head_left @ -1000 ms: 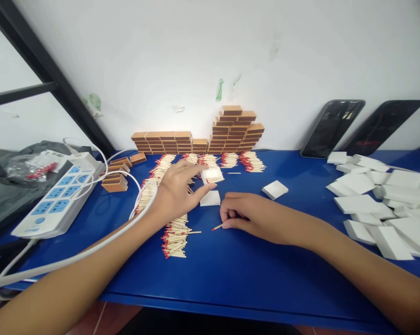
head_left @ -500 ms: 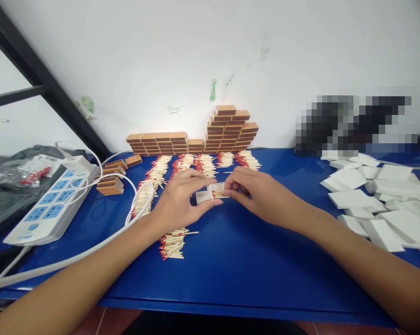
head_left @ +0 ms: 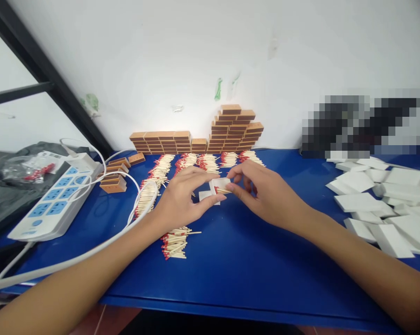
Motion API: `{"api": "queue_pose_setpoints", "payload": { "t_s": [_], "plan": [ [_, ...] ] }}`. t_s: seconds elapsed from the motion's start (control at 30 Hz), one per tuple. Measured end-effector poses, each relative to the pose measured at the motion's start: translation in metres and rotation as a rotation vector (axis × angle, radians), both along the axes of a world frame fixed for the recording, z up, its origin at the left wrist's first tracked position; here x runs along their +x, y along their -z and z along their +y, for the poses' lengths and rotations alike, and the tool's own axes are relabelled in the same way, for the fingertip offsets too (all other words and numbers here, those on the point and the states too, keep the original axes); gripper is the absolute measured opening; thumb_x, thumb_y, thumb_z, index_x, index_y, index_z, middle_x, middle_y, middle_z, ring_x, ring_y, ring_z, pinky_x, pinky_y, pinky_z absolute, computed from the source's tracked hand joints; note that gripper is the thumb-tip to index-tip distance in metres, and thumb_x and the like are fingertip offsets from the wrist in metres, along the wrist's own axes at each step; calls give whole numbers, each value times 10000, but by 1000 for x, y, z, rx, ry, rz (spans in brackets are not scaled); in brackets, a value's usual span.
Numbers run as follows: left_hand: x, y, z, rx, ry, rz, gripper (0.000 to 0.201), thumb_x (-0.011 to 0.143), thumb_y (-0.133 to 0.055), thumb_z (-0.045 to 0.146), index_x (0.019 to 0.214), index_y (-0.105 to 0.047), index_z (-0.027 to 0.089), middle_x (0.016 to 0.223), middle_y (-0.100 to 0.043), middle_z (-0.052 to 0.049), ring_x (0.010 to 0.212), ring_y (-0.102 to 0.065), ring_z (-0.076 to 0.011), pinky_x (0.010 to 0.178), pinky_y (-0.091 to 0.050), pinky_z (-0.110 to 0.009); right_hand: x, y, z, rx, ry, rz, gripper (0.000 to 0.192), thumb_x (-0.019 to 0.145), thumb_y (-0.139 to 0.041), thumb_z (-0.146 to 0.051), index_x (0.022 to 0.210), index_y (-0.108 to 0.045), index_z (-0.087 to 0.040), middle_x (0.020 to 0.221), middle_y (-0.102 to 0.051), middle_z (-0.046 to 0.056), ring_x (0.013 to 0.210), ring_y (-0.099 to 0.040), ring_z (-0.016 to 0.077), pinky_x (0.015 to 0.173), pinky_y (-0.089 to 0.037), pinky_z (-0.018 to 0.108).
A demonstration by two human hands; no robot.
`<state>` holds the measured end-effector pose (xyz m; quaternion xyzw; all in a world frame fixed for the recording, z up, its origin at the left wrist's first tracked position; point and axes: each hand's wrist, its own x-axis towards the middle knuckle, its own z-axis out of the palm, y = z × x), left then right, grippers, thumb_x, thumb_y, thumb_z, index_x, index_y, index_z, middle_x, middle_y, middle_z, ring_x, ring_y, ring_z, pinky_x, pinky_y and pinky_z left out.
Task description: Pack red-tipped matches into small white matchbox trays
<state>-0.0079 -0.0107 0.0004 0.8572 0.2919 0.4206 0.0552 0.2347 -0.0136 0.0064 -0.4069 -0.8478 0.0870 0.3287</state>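
Observation:
My left hand [head_left: 185,197] grips a small white matchbox tray [head_left: 216,182] between thumb and fingers. Several red-headed matches [head_left: 222,190] lie inside it. At the tray's right end, my right hand [head_left: 253,186] closes its thumb and index finger on the edge, partly hiding the match ends. Another white piece [head_left: 204,195] shows below and left of the tray, partly covered by my left thumb. Behind my hands are rows of loose matches [head_left: 207,163], and one more pile of matches [head_left: 175,243] lies nearer, below my left wrist.
Brown matchboxes [head_left: 236,130] are stacked against the wall, with a few more matchboxes [head_left: 112,183] at left. A white power strip [head_left: 54,197] and its looping cable [head_left: 91,253] occupy the left side. White trays [head_left: 358,202] are heaped on the blue table [head_left: 251,274] at right.
The tray has tilted, with its inside facing me more. My right fingers have shifted up along its right end. The whole view has moved slightly.

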Motion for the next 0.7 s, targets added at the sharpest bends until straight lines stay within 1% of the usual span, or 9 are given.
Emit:
{"api": "queue_pose_setpoints", "payload": {
  "t_s": [0.13, 0.27, 0.37, 0.6, 0.7],
  "plan": [
    [2, 1, -1, 7, 40, -10, 334, 942, -809, 352, 1222, -736, 187, 1112, -801, -83, 1032, -728, -217, 937, -600, -402, 0, 5, 1, -73, 15, 13, 198, 1003, -645, -283, 1184, -597, -219, 996, -715, 50, 712, -616, 161, 656, -490, 313],
    [3, 3, -1, -3, 51, -25, 342, 934, -817, 353, 1228, -736, 197, 1127, -803, -78, 1040, -728, -219, 937, -602, -405, -2, 4, 0, -124, 5, 17, 157, 1008, -632, -283, 1152, -622, -220, 927, -725, 34, 683, -625, 158, 638, -490, 301],
    [3, 2, -1, -12, 53, -22, 322, 943, -808, 356, 1218, -737, 204, 1125, -805, -74, 1046, -728, -225, 941, -599, -414, -4, 2, -2, -147, 1, 23, 142, 1019, -615, -293, 1138, -633, -218, 921, -737, 36, 666, -627, 156, 623, -489, 298],
    [2, 5, -2, -114, 71, 40, 374, 966, -774, 396, 1274, -723, 189, 1130, -796, -89, 1040, -724, -238, 943, -579, -429, -5, 6, -1, -181, -36, 19, 185, 1050, -589, -354, 1170, -646, -226, 947, -755, 39, 749, -673, 179, 676, -512, 311],
    [1, 7, -2, -156, 79, 97, 392, 978, -756, 408, 1298, -711, 185, 1081, -780, -89, 990, -709, -234, 888, -571, -409, -6, 10, -1, -165, -56, -14, 177, 1058, -573, -350, 1167, -640, -228, 979, -762, 51, 778, -686, 192, 676, -507, 320]
  ]
}}
